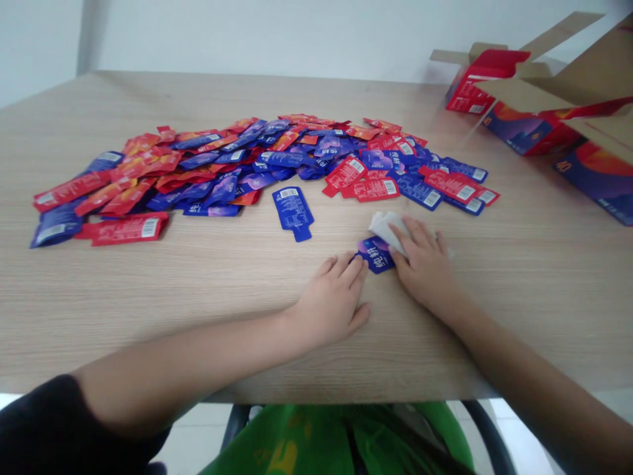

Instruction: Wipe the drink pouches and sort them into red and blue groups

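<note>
A blue sachet (377, 256) lies flat on the table before me, its printed side up. The fingertips of my left hand (336, 297) rest on its left end, with the thumb apart. My right hand (422, 260) presses a crumpled white tissue (388, 227) against the sachet's right end, fingers curled over it. Another blue sachet (294, 212) lies by itself to the upper left of my hands, barcode up.
A long heap of red and blue sachets (208, 165) stretches across the middle of the table (148, 284). At the right back stand open cardboard boxes, one red (469, 89) and others blue and red (524, 128).
</note>
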Available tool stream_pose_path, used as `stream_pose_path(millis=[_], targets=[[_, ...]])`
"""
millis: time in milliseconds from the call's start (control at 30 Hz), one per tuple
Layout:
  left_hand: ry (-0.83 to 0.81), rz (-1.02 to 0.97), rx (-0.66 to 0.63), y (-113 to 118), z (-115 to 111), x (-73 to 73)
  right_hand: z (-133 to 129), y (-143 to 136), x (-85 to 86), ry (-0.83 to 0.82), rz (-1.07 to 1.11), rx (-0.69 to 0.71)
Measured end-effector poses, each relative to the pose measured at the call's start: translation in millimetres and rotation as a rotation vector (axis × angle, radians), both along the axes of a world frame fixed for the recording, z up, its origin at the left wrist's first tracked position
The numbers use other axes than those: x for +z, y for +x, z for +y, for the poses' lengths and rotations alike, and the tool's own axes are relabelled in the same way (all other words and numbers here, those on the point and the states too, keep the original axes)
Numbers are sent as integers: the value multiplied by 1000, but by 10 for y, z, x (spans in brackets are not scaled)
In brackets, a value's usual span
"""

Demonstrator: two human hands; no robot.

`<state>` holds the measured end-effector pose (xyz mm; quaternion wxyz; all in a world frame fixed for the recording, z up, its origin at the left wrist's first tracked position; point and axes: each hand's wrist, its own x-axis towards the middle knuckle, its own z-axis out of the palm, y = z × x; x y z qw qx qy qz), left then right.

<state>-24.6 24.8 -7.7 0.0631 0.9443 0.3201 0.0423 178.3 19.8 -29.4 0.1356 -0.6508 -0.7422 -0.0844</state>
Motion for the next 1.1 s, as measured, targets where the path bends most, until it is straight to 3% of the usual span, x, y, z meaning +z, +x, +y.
stream_pose_path(millis=[67,200,333,467,633,767,900,933,1033,1100], targets=[[-1,3,-1,-4,-5,2,13,19,12,18,-10,-48],[-17,-6,5,-12,-14,-10,20,11,46,-51,-54,175],[-17,-8,-1,-17,-4,-16,37,22,50,2,-8,-71],[-24,2,-32,-17,33,25,-4,7,28,-52,-61,160],[-25,-1,-32,-29,60,53,1,37,20,-11,-14,-75],[-39,-13,-38,-39,56,53,30,30,23,-68,-41,166],[-44,-5,-28,-37,41,60,64,38,29,-21,10,-79],[-44,3,-27,-35,36,61,59,31,32,-20,4,-57],[-44,25,-22,-31,19,58,43,19,38,-75,-26,191],[-42,44,-22,-30,9,53,56,43,39,-76,-1,133]])
